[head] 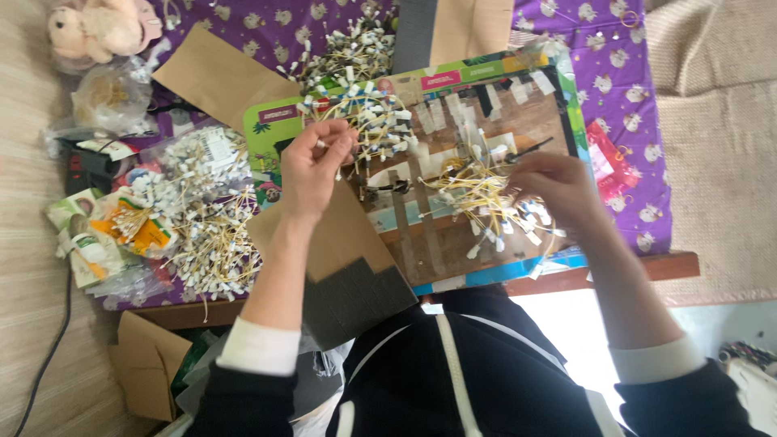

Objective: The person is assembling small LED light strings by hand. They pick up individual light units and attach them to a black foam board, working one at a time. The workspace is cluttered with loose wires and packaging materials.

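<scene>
Tag (322, 144) sat pinched in left hand (312, 166); right hand (558, 188), fingers curled into string pile (477, 194), lay well apart, strings trailing leftward.

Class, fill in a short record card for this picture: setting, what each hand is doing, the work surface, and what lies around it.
setting: low table with a purple patterned cloth, seen from above
left hand: pinches one white-tagged yellow string
right hand: rests in a loose bunch of tagged strings
work surface: colourful board with tape strips
left of board: large heap of tagged strings
far edge: second heap
top left: pink plush toy
near left forearm: brown cardboard piece
</scene>
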